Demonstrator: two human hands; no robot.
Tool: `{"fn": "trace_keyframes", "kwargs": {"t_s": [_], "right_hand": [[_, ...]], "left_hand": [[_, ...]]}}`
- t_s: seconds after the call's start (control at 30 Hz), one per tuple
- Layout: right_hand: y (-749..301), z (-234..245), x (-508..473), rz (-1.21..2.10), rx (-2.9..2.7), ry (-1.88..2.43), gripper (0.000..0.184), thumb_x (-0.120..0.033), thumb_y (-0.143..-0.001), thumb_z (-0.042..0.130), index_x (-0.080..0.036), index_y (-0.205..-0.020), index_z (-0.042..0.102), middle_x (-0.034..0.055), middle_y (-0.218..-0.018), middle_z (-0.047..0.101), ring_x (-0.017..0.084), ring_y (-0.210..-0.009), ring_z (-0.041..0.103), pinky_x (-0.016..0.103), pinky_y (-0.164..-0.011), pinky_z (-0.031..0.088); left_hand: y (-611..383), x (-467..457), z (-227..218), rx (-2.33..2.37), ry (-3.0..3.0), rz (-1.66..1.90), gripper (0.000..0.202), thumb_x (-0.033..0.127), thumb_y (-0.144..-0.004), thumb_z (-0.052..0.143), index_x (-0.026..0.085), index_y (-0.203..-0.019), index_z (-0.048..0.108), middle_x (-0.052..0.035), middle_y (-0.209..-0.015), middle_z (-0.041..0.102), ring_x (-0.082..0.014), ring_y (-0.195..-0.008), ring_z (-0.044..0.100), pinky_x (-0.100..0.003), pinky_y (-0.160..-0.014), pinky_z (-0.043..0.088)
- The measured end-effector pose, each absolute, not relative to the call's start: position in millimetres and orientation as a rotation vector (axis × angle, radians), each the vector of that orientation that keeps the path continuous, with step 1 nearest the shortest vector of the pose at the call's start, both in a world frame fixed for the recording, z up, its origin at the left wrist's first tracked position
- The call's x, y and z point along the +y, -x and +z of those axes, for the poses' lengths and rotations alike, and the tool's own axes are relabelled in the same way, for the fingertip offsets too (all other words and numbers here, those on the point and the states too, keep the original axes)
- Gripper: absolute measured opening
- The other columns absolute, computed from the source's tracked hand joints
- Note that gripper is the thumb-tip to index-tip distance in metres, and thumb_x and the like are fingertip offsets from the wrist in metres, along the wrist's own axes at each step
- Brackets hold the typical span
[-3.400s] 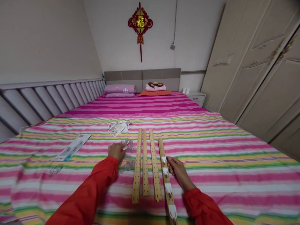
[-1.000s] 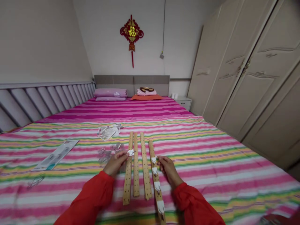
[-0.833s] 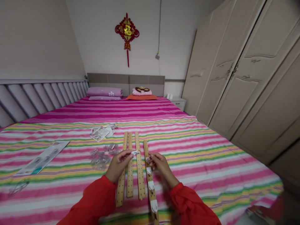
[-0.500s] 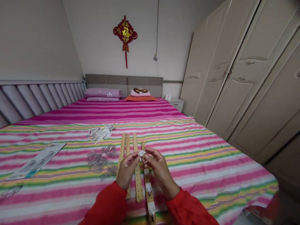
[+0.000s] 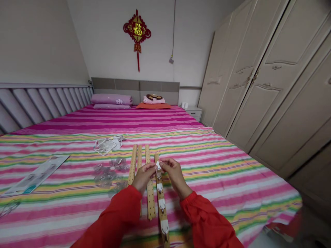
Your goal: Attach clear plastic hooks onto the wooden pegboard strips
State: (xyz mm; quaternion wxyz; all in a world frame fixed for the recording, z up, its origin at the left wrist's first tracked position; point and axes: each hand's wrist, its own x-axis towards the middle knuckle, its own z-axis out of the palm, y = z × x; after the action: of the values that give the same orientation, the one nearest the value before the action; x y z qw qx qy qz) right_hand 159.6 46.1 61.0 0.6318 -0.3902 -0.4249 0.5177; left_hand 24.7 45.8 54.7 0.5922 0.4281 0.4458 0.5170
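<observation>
Both hands, left (image 5: 143, 177) and right (image 5: 176, 176), grasping: thumb and index fingers (image 5: 167, 161) pinch opposite edges of one small white hook (image 5: 158, 165). Can't tell from where I stand if it's touching the wood or just above.

Clock centred on that piece, noon to the headboard (image 5: 124, 86). The perforated wooden strip (image 5: 163, 216) runs down to six o'clock, with four mounted hooks (image 5: 161, 205) in line on it, the top one just beside the held piece.

Doing this well, I'd say: keep it square to the strip and matched to the row; keep fingertips on the edges so the holes stay visible; steady the strip, since the striped bedcover (image 5: 227, 193) probably gives under pressure. Wood's narrow, so a slight twist would likely overhang.

Further out: three bare strips (image 5: 151, 203) alongside towards nine, clear plastic packs (image 5: 106, 175) beyond them. Loose packaging (image 5: 105, 146) at ten. Long white card (image 5: 38, 175) far out at nine. Rolled bedding (image 5: 112, 99) at eleven, wardrobe (image 5: 248, 100) at two.
</observation>
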Motion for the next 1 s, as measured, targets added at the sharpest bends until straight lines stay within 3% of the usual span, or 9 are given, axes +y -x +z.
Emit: {"fn": "trace_keyframes", "kwargs": {"t_s": [0.13, 0.3, 0.47, 0.73, 1.0], "right_hand": [[-159.5, 45.7, 69.6, 1.258, -0.909, 0.944, 0.024, -0.031, -0.053, 0.080, -0.016, -0.069, 0.069, -0.0021, -0.056, 0.063, 0.010, -0.047, 0.051, 0.024, -0.048, 0.042], [-161.1, 17.6, 92.8, 1.292, -0.886, 1.040, 0.025, -0.030, -0.047, 0.079, -0.015, -0.062, 0.067, -0.0018, -0.050, 0.062, 0.011, -0.046, 0.053, 0.024, -0.048, 0.042], [-163.1, -0.6, 109.7, 1.308, -0.911, 1.091, 0.021, -0.028, -0.045, 0.076, -0.015, -0.056, 0.063, -0.0028, -0.043, 0.058, 0.009, -0.040, 0.048, 0.023, -0.044, 0.039], [-162.4, -14.8, 128.2, 1.317, -0.987, 1.171, 0.008, -0.018, -0.049, 0.069, -0.015, -0.053, 0.064, -0.0046, -0.039, 0.055, 0.009, -0.037, 0.046, 0.021, -0.041, 0.035], [-162.1, -20.2, 134.4, 1.311, -1.026, 1.206, 0.004, -0.013, -0.050, 0.066, -0.015, -0.052, 0.063, -0.0043, -0.041, 0.055, 0.009, -0.038, 0.044, 0.022, -0.042, 0.035]], "left_hand": [[-25.6, 73.0, 46.1, 1.077, -1.040, 1.173, 0.040, 0.036, -0.049, 0.082, 0.013, -0.079, 0.070, -0.0005, -0.065, 0.066, -0.0085, -0.055, 0.055, -0.021, -0.054, 0.043], [-29.3, 92.0, 25.0, 1.181, -1.098, 1.118, 0.025, 0.025, -0.052, 0.078, 0.013, -0.070, 0.067, -0.0005, -0.059, 0.065, -0.0120, -0.058, 0.060, -0.024, -0.058, 0.047], [-32.5, 105.3, 2.8, 1.250, -1.170, 1.087, 0.018, 0.015, -0.059, 0.069, 0.012, -0.077, 0.067, 0.0019, -0.054, 0.062, -0.0116, -0.054, 0.058, -0.024, -0.057, 0.046], [-29.8, 112.2, -9.7, 1.405, -1.459, 0.973, 0.020, 0.008, -0.066, 0.059, 0.014, -0.083, 0.069, -0.0027, -0.071, 0.069, -0.0137, -0.070, 0.063, -0.023, -0.066, 0.048], [-28.5, 103.8, -1.2, 1.524, -2.007, 0.766, 0.027, 0.008, -0.078, 0.045, 0.014, -0.084, 0.071, -0.0043, -0.075, 0.065, -0.0150, -0.074, 0.058, -0.026, -0.072, 0.045]]}}
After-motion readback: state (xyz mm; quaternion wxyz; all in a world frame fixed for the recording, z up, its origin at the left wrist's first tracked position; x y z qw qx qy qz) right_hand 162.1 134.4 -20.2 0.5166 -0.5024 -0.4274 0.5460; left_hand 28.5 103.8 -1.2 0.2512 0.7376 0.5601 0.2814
